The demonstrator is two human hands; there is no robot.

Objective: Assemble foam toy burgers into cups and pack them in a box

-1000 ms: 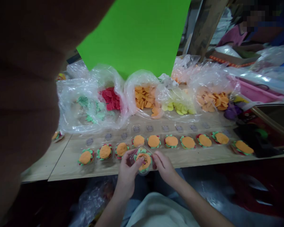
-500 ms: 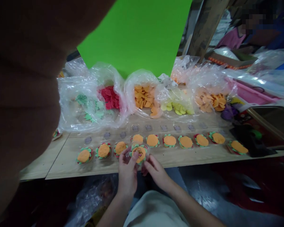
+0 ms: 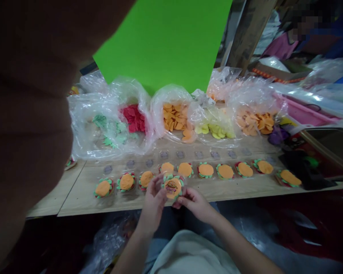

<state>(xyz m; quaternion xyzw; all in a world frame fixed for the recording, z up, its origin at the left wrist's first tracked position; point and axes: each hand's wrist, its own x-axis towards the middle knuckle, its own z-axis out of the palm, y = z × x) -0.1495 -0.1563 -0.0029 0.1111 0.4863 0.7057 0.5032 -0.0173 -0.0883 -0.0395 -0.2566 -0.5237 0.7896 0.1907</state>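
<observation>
Toy burger (image 3: 173, 187): was held up in a clear plastic cup (image 3: 183, 185) just above the front edge of a wooden board (image 3: 217, 193), btwn both hands.
Look: an orange top w/ a small dark print in the middle and a green frill around the edge was seen.
Feel: burger was judged light and soft, prob foam or felt. Cup was judged thin, smooth, a bit slippery and easy to dent.
Hold spot: cup sides were judged best to hold, so the soft top would not be squashed.
Facing: orange top was tipped up toward the head cam.
Long axis: none was seen, as burger was round and flat. Its short axis ran out through the top.
L hand (image 3: 153, 201): was mostly closed, w/ fingers curled around the cup's left side.
R hand (image 3: 194, 204): was closed in a pinch at the cup's lower right side. Exact fingertip touch could not be told.
Row: more burgers (image 3: 205, 170) were set in a line on the board.
Bags: red pieces (image 3: 133, 118) and orange pieces (image 3: 174, 118) were seen in clear plastic bags (image 3: 137, 91) behind the row.
</observation>
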